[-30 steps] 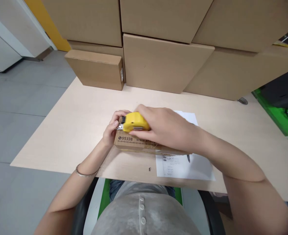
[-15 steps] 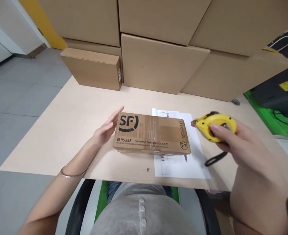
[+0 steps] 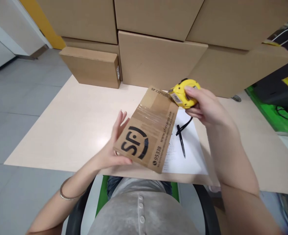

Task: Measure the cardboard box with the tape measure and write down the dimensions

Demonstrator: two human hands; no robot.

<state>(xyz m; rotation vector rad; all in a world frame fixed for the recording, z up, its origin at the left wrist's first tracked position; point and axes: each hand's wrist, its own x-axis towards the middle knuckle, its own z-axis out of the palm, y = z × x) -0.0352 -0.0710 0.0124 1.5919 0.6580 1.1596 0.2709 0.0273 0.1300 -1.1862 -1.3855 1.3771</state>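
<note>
A brown SF Express cardboard box with clear tape across it stands turned at an angle over the table, its logo end towards me. My left hand holds that near left corner, the thumb along the near edge and the fingers up the left side. In my right hand is a yellow tape measure, its front against the box's far right corner. Its black wrist strap hangs down over a black pen. Under them lies a white printed sheet, partly hidden by the box.
Large cardboard boxes are stacked along the table's back edge. A smaller flat box stands at the back left. To the right, a dark case rests on a green surface. A chair armrest is below the table.
The box has turned so its logo end points towards me, uncovering the pen. My left hand has closed on its corner. My right hand has brought the tape measure left and up to the box.
</note>
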